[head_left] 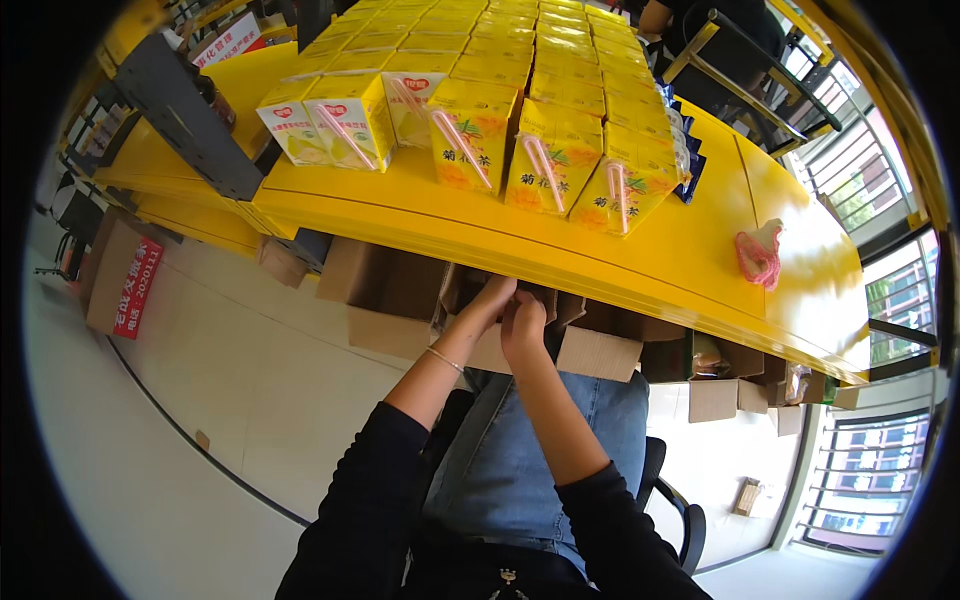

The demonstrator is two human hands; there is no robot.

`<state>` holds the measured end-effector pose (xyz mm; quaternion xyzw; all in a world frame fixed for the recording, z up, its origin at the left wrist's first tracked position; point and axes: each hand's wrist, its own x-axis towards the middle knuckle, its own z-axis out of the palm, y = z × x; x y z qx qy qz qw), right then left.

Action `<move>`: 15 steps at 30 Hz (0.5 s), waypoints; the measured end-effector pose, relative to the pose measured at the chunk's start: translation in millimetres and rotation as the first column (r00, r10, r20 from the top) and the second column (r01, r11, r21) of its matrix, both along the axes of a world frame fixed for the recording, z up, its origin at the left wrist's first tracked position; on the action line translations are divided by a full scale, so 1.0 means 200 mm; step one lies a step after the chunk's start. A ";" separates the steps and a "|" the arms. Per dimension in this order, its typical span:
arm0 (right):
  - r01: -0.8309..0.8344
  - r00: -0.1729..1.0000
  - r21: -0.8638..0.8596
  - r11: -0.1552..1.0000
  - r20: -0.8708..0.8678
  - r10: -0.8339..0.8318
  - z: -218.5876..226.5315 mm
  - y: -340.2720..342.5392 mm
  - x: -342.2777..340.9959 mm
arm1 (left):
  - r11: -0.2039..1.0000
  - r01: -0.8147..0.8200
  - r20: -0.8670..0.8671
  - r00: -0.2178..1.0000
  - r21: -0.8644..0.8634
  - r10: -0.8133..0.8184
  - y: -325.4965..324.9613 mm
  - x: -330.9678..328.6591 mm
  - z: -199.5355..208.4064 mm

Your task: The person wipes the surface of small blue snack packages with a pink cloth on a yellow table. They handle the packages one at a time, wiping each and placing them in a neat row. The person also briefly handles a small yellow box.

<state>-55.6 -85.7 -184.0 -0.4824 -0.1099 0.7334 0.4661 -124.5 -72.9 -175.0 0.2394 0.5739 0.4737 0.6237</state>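
- Left hand (496, 294) and right hand (525, 318) were partly curled, close together; grip could not be determined.
- Open box (489, 355) sat below desk's (700, 275) front edge, at both hands.
- Cartons (565, 88) bearing straws (462, 150) stood toward desk's far edge.

Table (665, 268): yellow, shiny, its front edge running from ten o'clock to three
Drink boxes (565, 95): yellow, standing in packed rows at twelve, white-fronted ones at eleven
Packets (691, 165): dark blue, beside the rows, two o'clock
Cloth (760, 258): pink-and-white, crumpled, nearly three
Floor (260, 400): pale; brown box (747, 497) at four
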 end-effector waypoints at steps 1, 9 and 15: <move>0.014 1.000 -0.027 1.000 0.003 -0.014 -0.02 0.02 -0.01 | 1.000 0.002 -0.014 1.000 0.011 -0.002 0.02 0.00 -0.07; 0.100 0.982 0.000 0.995 0.164 -0.099 -0.07 0.05 -0.11 | 0.991 0.069 -0.088 0.994 0.117 -0.059 0.05 -0.06 -0.22; -0.051 0.940 0.316 0.948 0.337 -0.062 -0.53 0.14 -0.03 | 0.971 0.119 -0.078 0.991 0.205 -0.105 0.03 -0.07 -0.17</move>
